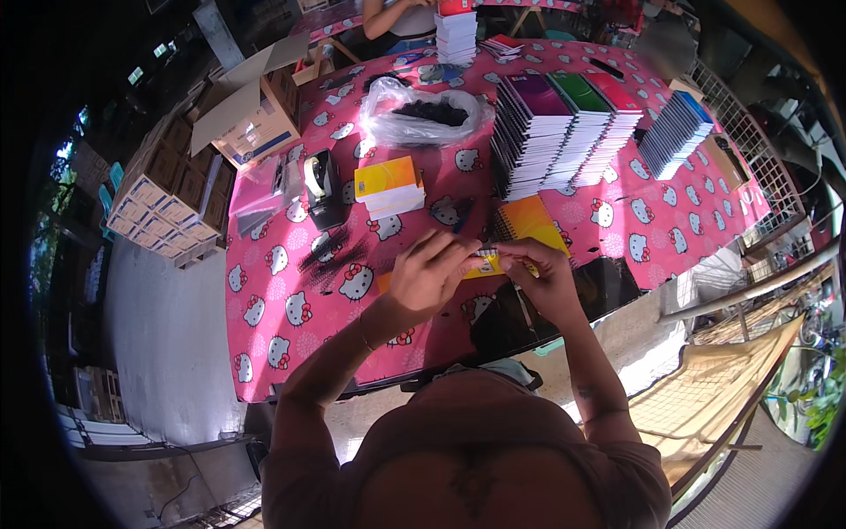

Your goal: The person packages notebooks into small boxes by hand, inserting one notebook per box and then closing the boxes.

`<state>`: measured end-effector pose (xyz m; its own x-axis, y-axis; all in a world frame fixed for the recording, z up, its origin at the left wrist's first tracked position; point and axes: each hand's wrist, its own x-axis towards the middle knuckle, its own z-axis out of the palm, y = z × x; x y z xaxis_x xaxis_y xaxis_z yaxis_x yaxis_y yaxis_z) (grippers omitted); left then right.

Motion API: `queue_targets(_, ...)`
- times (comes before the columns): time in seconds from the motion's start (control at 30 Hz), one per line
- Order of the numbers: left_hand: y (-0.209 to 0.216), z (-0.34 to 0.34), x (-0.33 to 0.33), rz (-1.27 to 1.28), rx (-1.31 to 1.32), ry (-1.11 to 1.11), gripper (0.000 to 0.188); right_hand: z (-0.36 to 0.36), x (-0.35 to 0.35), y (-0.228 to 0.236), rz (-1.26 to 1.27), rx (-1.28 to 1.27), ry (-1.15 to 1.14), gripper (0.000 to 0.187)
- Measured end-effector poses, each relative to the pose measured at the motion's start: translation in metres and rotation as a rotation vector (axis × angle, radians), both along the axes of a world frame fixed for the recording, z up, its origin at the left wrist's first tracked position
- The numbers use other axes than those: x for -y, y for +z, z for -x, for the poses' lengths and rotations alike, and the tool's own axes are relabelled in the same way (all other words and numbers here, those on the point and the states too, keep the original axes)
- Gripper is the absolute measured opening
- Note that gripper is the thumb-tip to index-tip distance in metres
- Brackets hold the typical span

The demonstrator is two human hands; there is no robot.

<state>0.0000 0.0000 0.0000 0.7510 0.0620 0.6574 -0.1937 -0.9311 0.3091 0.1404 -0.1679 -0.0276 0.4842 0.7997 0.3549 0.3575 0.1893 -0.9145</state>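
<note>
My left hand [427,275] and my right hand [546,280] meet close together near the table's front edge. Their fingers are closed on a small yellow notebook [487,267], with a pale, dark-striped strip showing between the fingertips. Most of this notebook is hidden by the hands. Just beyond my right hand lies a yellow-orange spiral notebook [535,219], flat with its coil toward the left. A stack of yellow-covered books [389,182] without visible coils stands farther off to the left.
Tall stacks of purple, green and red spiral notebooks [577,99] stand at the right, a blue-covered stack [677,132] beyond. A clear plastic bag [426,115] holds black coils. A tape dispenser [323,189] and cartons [256,119] are left. Across the table another person [399,19] works.
</note>
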Motion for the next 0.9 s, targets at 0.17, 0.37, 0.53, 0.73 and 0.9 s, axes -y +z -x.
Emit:
queue_targets(0.17, -0.016, -0.009, 0.012, 0.021, 0.151, 0.049, 0.028, -0.033, 0.008, 0.012, 0.096, -0.070, 0.111, 0.022)
queue_targets(0.37, -0.022, -0.018, 0.021, -0.131, 0.232, 0.058, 0.023, -0.034, 0.016, 0.008, 0.070, 0.098, -0.006, 0.022)
queue_targets(0.53, -0.029, 0.003, 0.022, -0.144, 0.088, 0.211, 0.022, -0.024, -0.010, 0.005, 0.150, 0.066, 0.079, 0.012)
queue_targets(0.73, -0.041, 0.021, 0.016, 0.008, 0.004, 0.249, 0.018, -0.013, -0.026, -0.001, 0.195, 0.045, 0.162, 0.016)
queue_targets(0.9, -0.041, 0.053, 0.003, 0.077, -0.038, 0.305, 0.019, -0.002, -0.042, -0.011, 0.266, -0.051, 0.289, 0.017)
